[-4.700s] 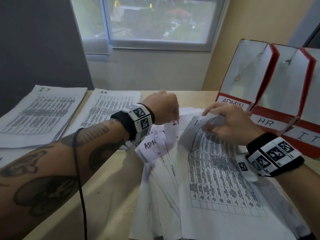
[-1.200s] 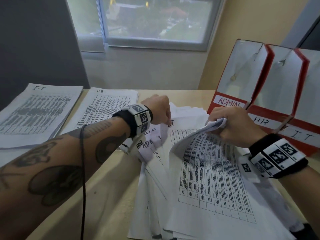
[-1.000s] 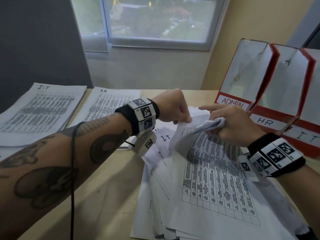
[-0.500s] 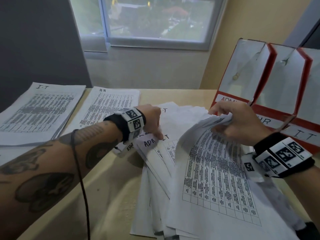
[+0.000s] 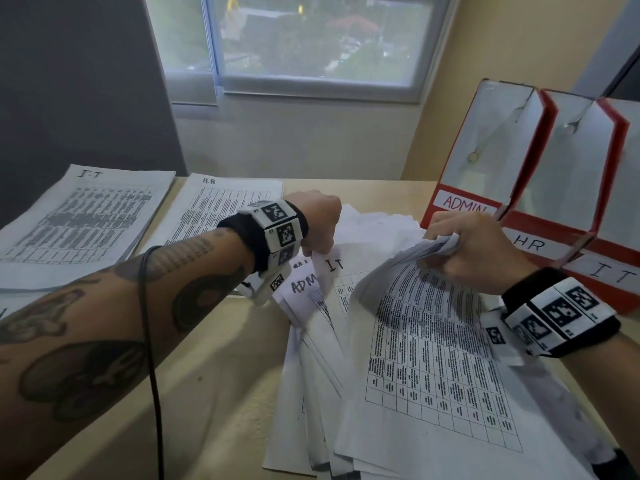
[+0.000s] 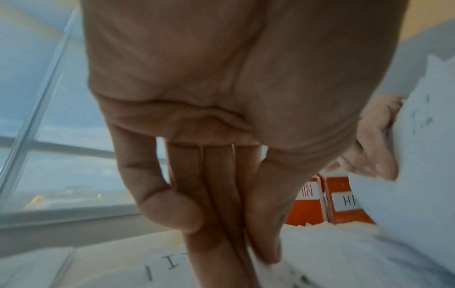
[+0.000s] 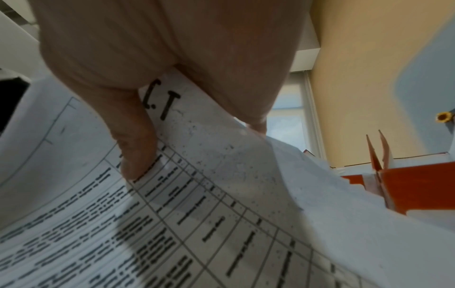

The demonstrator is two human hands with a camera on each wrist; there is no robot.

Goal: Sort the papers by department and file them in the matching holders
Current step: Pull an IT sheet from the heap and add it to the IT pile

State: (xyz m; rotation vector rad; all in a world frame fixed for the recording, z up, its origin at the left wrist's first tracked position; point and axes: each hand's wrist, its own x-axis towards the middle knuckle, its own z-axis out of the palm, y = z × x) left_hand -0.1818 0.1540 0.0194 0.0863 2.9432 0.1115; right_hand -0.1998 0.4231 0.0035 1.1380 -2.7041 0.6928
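Your right hand (image 5: 474, 251) has a bunch of top corners bunched up in a curled grip, lifting the printed sheets (image 5: 433, 341) off the unsorted pile (image 5: 311, 393) in the middle of the desk (image 5: 214, 410). From the right wrist view, the sheet under your thumb is marked I.T (image 7: 162, 103). Your left hand (image 5: 318, 220) is down at the pile's top edge, fingers straight and relaxed, tips on a page marked I.T (image 5: 334, 265), with an ADM page (image 5: 304, 285) fanned out just beside it. It isn't pinching anything that I can see.

Sorted stacks sit to your left: an I-T stack (image 5: 83, 216) and an H.R stack (image 5: 214, 206). The red holders stand to your right, ADMIN holder (image 5: 485, 161), then HR holder (image 5: 568, 188), then IT holder (image 5: 620, 271), and they look empty from here.

Stuff that could bite you:

- You're gripping several sheets at once by crumpled corners. If the ones underneath aren't all I.T, I'd guess a mixed clump ends up on the wrong stack.
- That scrunch could crease or tear the corners right where the labels are written.
- The pile is already fanned and skewed. Pull up hard without your left hand pressing down and the loose pages probably slide with it.
- Your right wrist is close to the ADMIN holder, so a wide swing could knock it.
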